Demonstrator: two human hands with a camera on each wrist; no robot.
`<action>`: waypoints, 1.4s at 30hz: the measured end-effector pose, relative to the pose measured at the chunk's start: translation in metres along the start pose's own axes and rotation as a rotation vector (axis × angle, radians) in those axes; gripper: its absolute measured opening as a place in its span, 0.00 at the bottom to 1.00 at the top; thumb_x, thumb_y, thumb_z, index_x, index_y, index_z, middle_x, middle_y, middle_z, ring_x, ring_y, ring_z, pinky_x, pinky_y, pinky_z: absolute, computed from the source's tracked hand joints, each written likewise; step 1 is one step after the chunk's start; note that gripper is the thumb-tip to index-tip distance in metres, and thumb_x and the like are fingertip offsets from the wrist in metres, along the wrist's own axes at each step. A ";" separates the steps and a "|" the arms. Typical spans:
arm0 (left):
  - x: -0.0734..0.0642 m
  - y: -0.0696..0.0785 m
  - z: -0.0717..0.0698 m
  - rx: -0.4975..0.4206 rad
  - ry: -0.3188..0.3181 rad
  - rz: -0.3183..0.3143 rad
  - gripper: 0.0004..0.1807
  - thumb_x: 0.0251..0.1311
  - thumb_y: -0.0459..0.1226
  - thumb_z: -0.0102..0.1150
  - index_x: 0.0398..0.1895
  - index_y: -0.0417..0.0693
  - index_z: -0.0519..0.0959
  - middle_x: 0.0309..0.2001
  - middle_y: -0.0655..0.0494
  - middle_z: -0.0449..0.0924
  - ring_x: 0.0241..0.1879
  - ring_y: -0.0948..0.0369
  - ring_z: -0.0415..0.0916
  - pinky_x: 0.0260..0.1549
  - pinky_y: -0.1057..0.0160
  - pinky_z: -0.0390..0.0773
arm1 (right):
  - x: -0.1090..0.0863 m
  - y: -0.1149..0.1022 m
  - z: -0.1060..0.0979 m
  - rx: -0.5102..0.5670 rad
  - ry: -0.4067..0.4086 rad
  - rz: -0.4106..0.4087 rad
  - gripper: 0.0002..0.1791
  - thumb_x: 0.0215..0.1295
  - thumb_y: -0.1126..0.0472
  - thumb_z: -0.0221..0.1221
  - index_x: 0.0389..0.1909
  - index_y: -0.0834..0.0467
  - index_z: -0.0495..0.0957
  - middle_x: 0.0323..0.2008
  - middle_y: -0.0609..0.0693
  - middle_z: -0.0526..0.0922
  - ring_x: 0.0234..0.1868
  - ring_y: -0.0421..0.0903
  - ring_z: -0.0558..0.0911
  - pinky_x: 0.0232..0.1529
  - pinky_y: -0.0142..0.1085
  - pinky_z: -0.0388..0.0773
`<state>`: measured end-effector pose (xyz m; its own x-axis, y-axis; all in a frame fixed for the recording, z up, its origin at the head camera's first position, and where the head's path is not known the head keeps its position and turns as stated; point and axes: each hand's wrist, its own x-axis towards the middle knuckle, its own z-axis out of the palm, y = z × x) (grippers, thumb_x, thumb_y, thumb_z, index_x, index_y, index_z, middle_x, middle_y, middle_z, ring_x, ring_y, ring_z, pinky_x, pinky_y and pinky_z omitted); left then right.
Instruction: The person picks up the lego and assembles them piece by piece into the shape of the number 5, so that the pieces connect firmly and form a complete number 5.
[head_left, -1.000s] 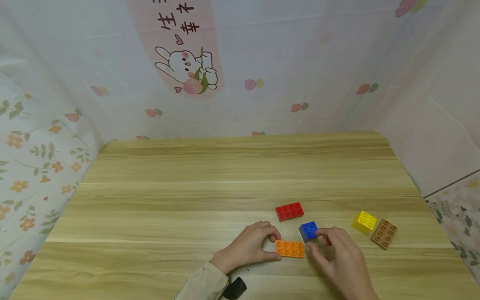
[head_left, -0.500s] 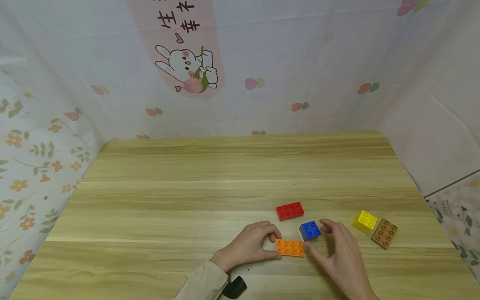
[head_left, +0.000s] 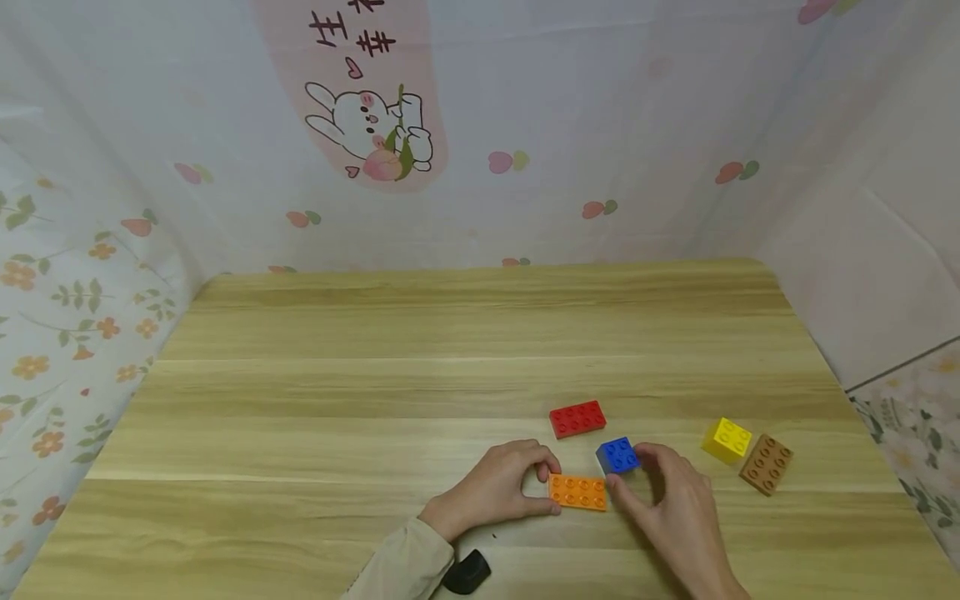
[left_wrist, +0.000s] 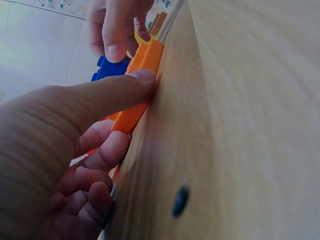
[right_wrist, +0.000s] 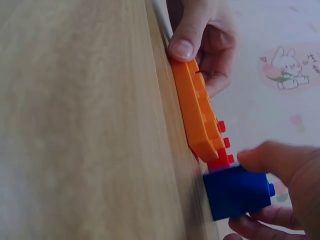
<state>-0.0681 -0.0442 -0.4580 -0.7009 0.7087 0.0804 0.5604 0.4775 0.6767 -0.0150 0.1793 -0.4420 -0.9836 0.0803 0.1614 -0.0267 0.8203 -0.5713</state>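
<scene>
My left hand [head_left: 504, 486] pinches the left end of an orange eight-stud building brick [head_left: 577, 492], thumb on the near side and fingers on the far side. The brick lies flat, studs up. My right hand [head_left: 678, 504] has its thumb and index finger around a blue four-stud brick [head_left: 618, 456], just behind the orange brick's right end. In the right wrist view the blue brick [right_wrist: 235, 192] sits between thumb and fingers, close beside the orange brick [right_wrist: 192, 110]. A red eight-stud brick [head_left: 577, 419] lies behind them, untouched.
To the right of my right hand stand a yellow four-stud brick [head_left: 727, 441] and a brown eight-stud brick [head_left: 767, 464]. A small black object [head_left: 467, 572] lies by the left sleeve [head_left: 408, 554]. Patterned cloth [head_left: 510, 125] hangs along the back and sides of the wooden table [head_left: 337, 400].
My right index finger came off the blue brick, then closed back in on its right side. The left hand keeps its grip on the orange brick. The head view has shifted slightly.
</scene>
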 end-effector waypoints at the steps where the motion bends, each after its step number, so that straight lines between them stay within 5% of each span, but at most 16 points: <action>1: 0.000 0.000 0.000 0.001 0.002 -0.002 0.17 0.47 0.47 0.71 0.37 0.54 0.76 0.28 0.69 0.67 0.30 0.72 0.65 0.33 0.77 0.65 | 0.000 0.000 0.000 0.005 0.002 0.005 0.26 0.50 0.53 0.69 0.44 0.66 0.75 0.42 0.61 0.79 0.44 0.58 0.75 0.42 0.46 0.61; 10: -0.001 -0.001 0.001 0.012 0.008 0.001 0.18 0.46 0.47 0.71 0.38 0.54 0.76 0.28 0.69 0.67 0.30 0.72 0.65 0.33 0.77 0.65 | 0.001 0.001 0.003 0.012 0.024 0.002 0.32 0.45 0.47 0.71 0.45 0.65 0.74 0.41 0.59 0.79 0.44 0.57 0.75 0.45 0.49 0.60; 17: 0.000 -0.001 0.002 0.002 0.017 0.008 0.18 0.46 0.47 0.71 0.37 0.54 0.76 0.28 0.69 0.68 0.30 0.72 0.65 0.33 0.77 0.65 | 0.002 0.000 0.003 -0.010 0.029 0.034 0.24 0.51 0.51 0.68 0.42 0.63 0.77 0.39 0.58 0.80 0.42 0.57 0.75 0.45 0.51 0.61; 24: 0.000 -0.001 0.001 0.006 0.006 -0.006 0.17 0.47 0.47 0.70 0.38 0.54 0.76 0.28 0.69 0.67 0.30 0.72 0.65 0.33 0.77 0.65 | 0.006 -0.005 0.008 -0.031 0.024 0.084 0.35 0.47 0.41 0.68 0.45 0.65 0.73 0.34 0.56 0.77 0.36 0.53 0.73 0.41 0.48 0.59; 31: 0.000 -0.001 0.002 -0.007 0.009 -0.006 0.17 0.47 0.47 0.70 0.38 0.54 0.76 0.28 0.69 0.68 0.30 0.72 0.65 0.34 0.77 0.66 | 0.007 -0.004 0.006 -0.056 0.006 0.107 0.25 0.51 0.50 0.67 0.42 0.64 0.75 0.32 0.54 0.77 0.34 0.52 0.72 0.40 0.47 0.63; 42: 0.000 -0.001 0.000 0.005 0.007 -0.002 0.18 0.47 0.47 0.70 0.39 0.54 0.76 0.28 0.69 0.68 0.30 0.73 0.65 0.34 0.77 0.66 | 0.003 0.004 0.003 0.090 0.068 0.039 0.24 0.50 0.61 0.66 0.48 0.65 0.73 0.43 0.59 0.76 0.41 0.54 0.73 0.41 0.50 0.71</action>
<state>-0.0682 -0.0449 -0.4582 -0.7048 0.7044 0.0841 0.5612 0.4811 0.6734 -0.0189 0.1805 -0.4463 -0.9699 0.1518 0.1905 -0.0079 0.7622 -0.6473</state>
